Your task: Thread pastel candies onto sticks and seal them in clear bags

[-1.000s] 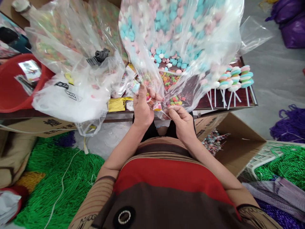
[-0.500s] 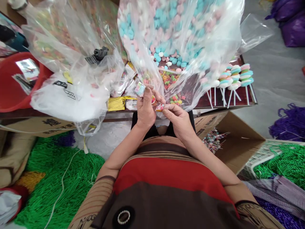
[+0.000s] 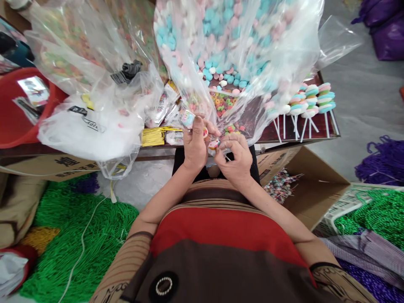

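Right hand (image 3: pixel 235 158) has curled in tighter, fingers pinching a small lollipop (image 3: pixel 214 144). Left hand (image 3: pixel 196 147)'s half closed round a packet (image 3: pixel 187 119), both near the table (image 3: pixel 270 134) edge, marshmallow pops (image 3: pixel 326 99) well apart.

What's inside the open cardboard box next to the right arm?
A pile of small colourful pieces, some with thin sticks poking out, is inside the cardboard box. The right forearm hides part of the pile, and anything under its top layer is covered.
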### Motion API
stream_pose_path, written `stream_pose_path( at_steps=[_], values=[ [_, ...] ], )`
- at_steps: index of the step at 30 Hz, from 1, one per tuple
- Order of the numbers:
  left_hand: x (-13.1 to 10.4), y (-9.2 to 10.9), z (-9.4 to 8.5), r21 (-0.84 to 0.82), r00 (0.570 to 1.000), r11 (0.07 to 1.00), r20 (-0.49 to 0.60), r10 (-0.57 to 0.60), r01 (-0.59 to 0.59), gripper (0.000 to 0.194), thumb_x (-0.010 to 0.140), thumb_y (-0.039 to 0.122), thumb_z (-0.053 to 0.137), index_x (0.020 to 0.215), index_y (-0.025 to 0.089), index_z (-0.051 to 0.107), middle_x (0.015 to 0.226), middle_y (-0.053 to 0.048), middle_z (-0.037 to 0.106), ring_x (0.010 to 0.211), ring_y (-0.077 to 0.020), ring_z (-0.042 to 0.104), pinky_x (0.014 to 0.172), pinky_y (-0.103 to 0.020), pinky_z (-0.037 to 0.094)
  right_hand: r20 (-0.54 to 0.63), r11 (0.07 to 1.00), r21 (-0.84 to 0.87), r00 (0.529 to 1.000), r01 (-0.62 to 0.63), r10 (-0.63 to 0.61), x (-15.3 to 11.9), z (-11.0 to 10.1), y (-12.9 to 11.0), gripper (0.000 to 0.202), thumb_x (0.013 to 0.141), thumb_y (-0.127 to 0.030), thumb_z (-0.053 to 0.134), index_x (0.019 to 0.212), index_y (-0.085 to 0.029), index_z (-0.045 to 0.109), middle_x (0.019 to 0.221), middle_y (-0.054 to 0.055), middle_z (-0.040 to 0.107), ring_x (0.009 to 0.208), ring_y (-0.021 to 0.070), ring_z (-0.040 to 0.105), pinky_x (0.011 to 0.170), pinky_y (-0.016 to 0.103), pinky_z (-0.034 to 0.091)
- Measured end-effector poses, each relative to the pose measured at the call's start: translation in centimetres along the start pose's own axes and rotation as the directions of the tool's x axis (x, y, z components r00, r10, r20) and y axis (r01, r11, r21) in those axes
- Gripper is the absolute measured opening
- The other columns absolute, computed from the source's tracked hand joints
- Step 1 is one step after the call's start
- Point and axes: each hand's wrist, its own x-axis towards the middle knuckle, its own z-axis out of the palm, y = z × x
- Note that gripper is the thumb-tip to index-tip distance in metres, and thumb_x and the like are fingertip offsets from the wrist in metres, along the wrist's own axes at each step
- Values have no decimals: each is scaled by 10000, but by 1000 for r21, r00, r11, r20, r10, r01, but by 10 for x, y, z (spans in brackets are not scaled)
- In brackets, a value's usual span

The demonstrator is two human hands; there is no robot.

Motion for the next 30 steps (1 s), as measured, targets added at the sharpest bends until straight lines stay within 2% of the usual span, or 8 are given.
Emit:
stream_pose_path(
  at_steps=[5, 8, 10, 13, 16, 21, 26, 30],
  values=[
    [12, 11, 2, -355, 954, 906, -105, -282, 229, 287, 1053, 441, 463, 880, 230, 551, 574, 71, 518, 515, -79, 572, 593, -213, 501, -20, 997, 27, 997, 73, -72, -3, -2, 1, 138, 850, -159, 627, 778, -260, 566, 849, 17, 699, 872, 205, 677, 1042, 510, 512],
    [18, 17, -2, -403, 950, 881, -80, -303, 247, 312, 1055, 448, 453, 884, 222, 585, 564, 70, 512, 488, -75, 548, 570, -206, 496, 49, 932, 278, 973, -232, 228, 1, -8, -4, 106, 916, -265, 620, 812, -249, 606, 912, 33, 723, 905, 196, 688, 958, 444, 563],
    [18, 21, -3, -346, 956, 900, -34, -293, 264, 349, 1032, 516, 472, 884, 230, 608, 570, 61, 518, 509, -82, 562, 600, -214, 516, 240, 728, 456, 859, -512, 453, 7, -13, -8, 125, 936, -367, 641, 905, -247, 660, 942, 27, 737, 857, 173, 697, 866, 381, 591],
    [14, 24, -1, -195, 955, 937, -5, -296, 289, 405, 1008, 599, 458, 919, 242, 627, 581, 42, 538, 611, -115, 639, 669, -235, 547, 589, 387, 504, 635, -772, 500, 13, -17, -12, 282, 837, -478, 779, 995, -252, 719, 902, 0, 750, 733, 143, 698, 769, 331, 603],
    [10, 23, -2, -144, 958, 947, 58, -281, 287, 422, 1029, 588, 406, 946, 238, 626, 597, 32, 556, 730, -144, 704, 734, -257, 562, 690, 244, 497, 549, -833, 472, 14, -17, -15, 362, 721, -494, 880, 929, -235, 737, 820, -14, 745, 673, 127, 680, 733, 314, 602],
    [4, 18, -4, -94, 958, 955, 72, -276, 282, 365, 1002, 588, 487, 997, 261, 648, 561, 52, 544, 738, -149, 700, 769, -279, 556, 649, 340, 491, 598, -802, 471, 8, -11, -15, 344, 734, -482, 866, 891, -227, 697, 796, -15, 726, 677, 128, 658, 715, 312, 590],
    [-2, 12, 2, -65, 976, 974, 29, -215, 217, 341, 992, 557, 534, 888, 250, 642, 518, 54, 527, 638, -130, 651, 724, -269, 531, 317, 882, 277, 902, -382, 291, 1, -6, -16, 130, 868, -341, 712, 918, -232, 663, 841, 5, 705, 749, 140, 647, 741, 304, 567],
    [-2, 7, 2, -50, 965, 964, -18, -262, 261, 387, 985, 603, 510, 879, 243, 604, 509, 60, 505, 628, -128, 649, 680, -259, 523, 221, 985, 123, 971, -125, 95, 2, -7, -13, 84, 908, -268, 622, 935, -233, 694, 903, 32, 756, 805, 160, 688, 803, 327, 592]
  ],
)
